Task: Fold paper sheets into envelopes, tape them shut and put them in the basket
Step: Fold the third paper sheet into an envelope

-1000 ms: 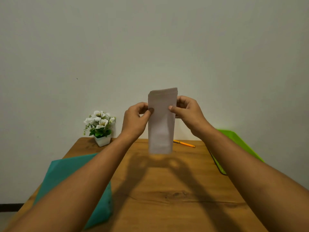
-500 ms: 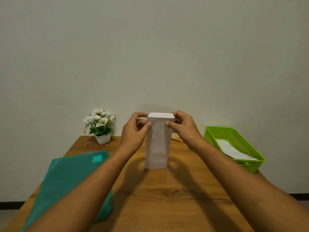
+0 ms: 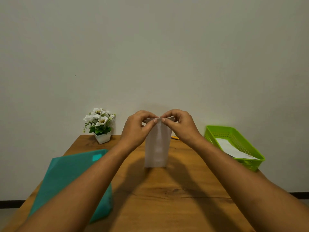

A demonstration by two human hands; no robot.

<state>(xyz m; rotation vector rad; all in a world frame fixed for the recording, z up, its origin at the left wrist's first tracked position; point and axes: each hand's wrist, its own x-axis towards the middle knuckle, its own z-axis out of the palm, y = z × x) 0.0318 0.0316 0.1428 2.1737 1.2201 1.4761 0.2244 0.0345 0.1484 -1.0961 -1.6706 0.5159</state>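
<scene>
Both the left hand (image 3: 135, 129) and the right hand (image 3: 182, 128) are pinched on the top edge of the folded paper (image 3: 157, 148), held upright over the table (image 3: 167, 198). The top fold should be creased squarely, pressure being spread outward from the centre.

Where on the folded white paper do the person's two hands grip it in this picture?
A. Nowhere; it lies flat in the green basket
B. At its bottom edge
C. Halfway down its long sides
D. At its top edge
D: the left hand and the right hand both pinch the folded paper at its top edge, thumbs nearly meeting, while the rest of it hangs below them.
</scene>
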